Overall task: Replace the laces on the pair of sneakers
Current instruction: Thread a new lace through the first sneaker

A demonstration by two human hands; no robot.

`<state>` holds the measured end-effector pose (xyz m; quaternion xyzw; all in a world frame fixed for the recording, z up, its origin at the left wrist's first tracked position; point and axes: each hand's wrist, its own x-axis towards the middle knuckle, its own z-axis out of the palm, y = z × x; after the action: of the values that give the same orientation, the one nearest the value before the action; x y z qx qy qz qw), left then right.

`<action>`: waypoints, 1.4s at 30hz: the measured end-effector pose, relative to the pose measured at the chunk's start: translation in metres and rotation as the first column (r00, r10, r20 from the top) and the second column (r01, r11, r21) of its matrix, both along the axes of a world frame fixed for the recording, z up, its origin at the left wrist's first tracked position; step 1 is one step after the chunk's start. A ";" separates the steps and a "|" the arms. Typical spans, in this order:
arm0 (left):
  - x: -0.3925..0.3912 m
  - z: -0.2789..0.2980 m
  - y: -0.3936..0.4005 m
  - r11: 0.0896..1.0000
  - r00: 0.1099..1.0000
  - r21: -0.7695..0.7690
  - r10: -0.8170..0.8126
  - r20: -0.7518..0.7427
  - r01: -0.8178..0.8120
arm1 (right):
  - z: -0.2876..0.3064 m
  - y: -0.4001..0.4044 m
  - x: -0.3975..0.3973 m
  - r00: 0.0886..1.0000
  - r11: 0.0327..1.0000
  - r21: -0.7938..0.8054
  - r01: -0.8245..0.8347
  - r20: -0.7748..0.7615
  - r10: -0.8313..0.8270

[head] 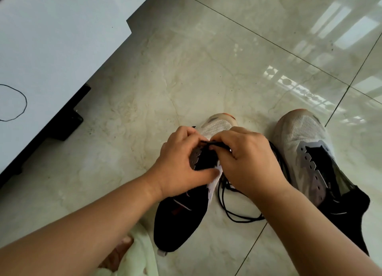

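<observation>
Head view looks down on a pale marble-patterned tile floor [206, 59] crossed by dark grout lines, with window light reflected at the upper right. White furniture [51, 48] fills the upper left, standing on dark feet, and a thin black cord [22, 108] loops across its top surface. Two grey-and-black sneakers stand on the floor, toes pointing away from the person. The right sneaker [310, 162] stands alone, its eyelet rows bare and its black tongue exposed. The left sneaker [182, 209] sits just beside it, under both hands. A black lace [231, 213] trails in loose loops on the tile between the two shoes and runs up to the left sneaker's eyelets. The left hand [179, 164] grips the eyelet area of that shoe, thumb lying along its side. The right hand [248, 158] has its fingers curled, pinching a stretch of the lace at the front eyelets. A bit of pale green cloth [138, 255] shows at the bottom edge, beside a bare foot [122, 249].
</observation>
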<state>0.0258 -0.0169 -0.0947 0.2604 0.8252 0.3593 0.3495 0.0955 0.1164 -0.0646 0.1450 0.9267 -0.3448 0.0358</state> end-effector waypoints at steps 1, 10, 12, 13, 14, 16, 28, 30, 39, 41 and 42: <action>0.003 0.000 0.000 0.997 0.997 -0.075 -0.029 -0.068 0.024 | -0.001 -0.001 0.001 0.999 0.998 -0.055 0.033 -0.035 -0.035; 0.000 -0.008 0.001 0.984 0.977 0.044 0.174 -0.122 -0.170 | 0.012 -0.022 0.013 0.938 0.726 -0.673 0.141 -0.143 -0.315; -0.001 -0.008 0.002 0.982 0.975 0.052 0.186 -0.123 -0.181 | 0.017 -0.025 0.015 0.935 0.620 -0.776 0.117 -0.125 -0.333; -0.001 -0.007 0.002 0.980 0.974 0.049 0.196 -0.117 -0.191 | 0.020 -0.025 0.017 0.933 0.585 -0.805 0.103 -0.127 -0.338; -0.002 -0.006 0.002 0.978 0.972 0.049 0.205 -0.110 -0.201 | 0.022 -0.024 0.018 0.930 0.569 -0.818 0.087 -0.139 -0.341; -0.002 -0.007 0.003 0.977 0.973 0.057 0.210 -0.094 -0.205 | 0.028 -0.023 0.019 0.926 0.566 -0.822 0.065 -0.162 -0.341; -0.006 -0.005 0.006 0.974 0.975 0.022 0.223 0.004 -0.223 | 0.059 -0.025 0.021 0.902 0.452 -0.891 0.046 -0.157 -0.401; -0.004 -0.001 0.007 0.968 0.968 0.024 0.251 0.010 -0.251 | 0.066 -0.026 0.020 0.898 0.442 -0.896 0.039 -0.162 -0.410; 0.001 -0.001 0.011 0.955 0.936 0.063 0.297 -0.189 -0.290 | 0.077 -0.021 0.018 0.882 0.367 -0.930 0.011 -0.164 -0.442; 0.005 0.000 0.012 0.966 0.915 0.097 0.257 -0.311 -0.238 | 0.074 -0.017 0.016 0.878 0.398 -0.917 0.023 -0.172 -0.447; 0.005 0.000 0.012 0.976 0.918 0.083 0.217 -0.331 -0.200 | 0.071 -0.013 0.014 0.872 0.425 -0.904 0.053 -0.165 -0.462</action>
<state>0.0305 -0.0052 -0.0943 0.2371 0.8872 0.3638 0.1560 0.1100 0.1031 0.0062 0.1773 0.5675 -0.7927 -0.1348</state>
